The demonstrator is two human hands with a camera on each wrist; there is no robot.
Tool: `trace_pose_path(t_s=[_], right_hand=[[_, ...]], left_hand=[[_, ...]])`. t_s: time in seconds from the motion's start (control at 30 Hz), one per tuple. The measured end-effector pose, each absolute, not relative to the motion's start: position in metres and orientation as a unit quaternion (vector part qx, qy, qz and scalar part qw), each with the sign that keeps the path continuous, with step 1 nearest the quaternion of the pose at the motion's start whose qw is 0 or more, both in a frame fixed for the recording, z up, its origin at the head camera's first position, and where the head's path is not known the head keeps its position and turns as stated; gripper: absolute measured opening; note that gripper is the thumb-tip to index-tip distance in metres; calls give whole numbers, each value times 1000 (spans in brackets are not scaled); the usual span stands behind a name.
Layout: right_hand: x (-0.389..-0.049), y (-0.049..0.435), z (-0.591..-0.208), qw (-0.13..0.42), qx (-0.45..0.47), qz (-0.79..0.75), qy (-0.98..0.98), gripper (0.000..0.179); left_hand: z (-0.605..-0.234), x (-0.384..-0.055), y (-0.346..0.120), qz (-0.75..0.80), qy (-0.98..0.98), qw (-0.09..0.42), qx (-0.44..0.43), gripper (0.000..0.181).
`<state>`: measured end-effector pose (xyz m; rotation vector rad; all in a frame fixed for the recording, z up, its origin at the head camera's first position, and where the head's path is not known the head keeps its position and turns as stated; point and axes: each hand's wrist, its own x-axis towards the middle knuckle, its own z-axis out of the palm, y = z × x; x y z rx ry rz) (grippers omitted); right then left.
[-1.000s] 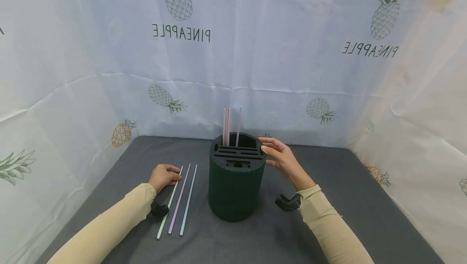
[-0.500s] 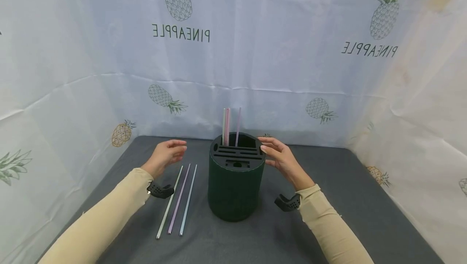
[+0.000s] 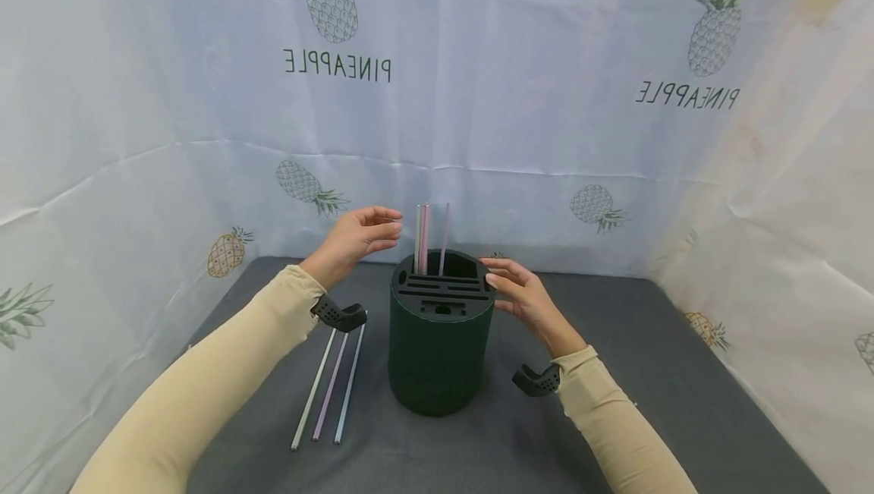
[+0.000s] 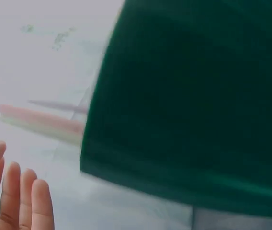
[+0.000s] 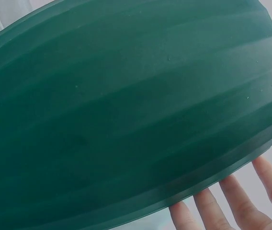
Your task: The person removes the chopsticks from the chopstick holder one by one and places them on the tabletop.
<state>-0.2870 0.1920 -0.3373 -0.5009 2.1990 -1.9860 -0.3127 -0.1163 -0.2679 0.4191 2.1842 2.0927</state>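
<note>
A dark green round knife block [image 3: 440, 361] with a slotted black top stands upright mid-table. A pale straw [image 3: 419, 236], a pink straw [image 3: 425, 240] and a purple straw [image 3: 444, 240] stick up from its rear opening. My left hand [image 3: 355, 240] hovers just left of these straws, fingers loosely extended, apart from them; the left wrist view shows nothing held. My right hand [image 3: 526, 293] rests on the block's right side near the rim, its fingers [image 5: 239, 201] fairly straight against it.
Left of the block, a pale green straw [image 3: 314, 395], a purple straw [image 3: 331, 391] and a blue straw [image 3: 350, 384] lie side by side on the dark grey table [image 3: 580, 448]. A pineapple-print curtain [image 3: 478, 99] hangs behind and at both sides.
My left hand has risen from the top end of the pale green straw on the table and moved right, towards the standing straws. The right hand stays at the block.
</note>
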Motion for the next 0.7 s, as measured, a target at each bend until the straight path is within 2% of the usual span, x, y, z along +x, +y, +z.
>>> trace_pose_path(t_s=[0.27,0.7], right_hand=[[-286,192,-337,69,-164,-659,731,49],[-287,192,-338,67,-162,-668,723,49]], left_hand=[[-263,-312,-96,686,710,59,146,38],[-271,-315,-89,687,712,58,131,28]])
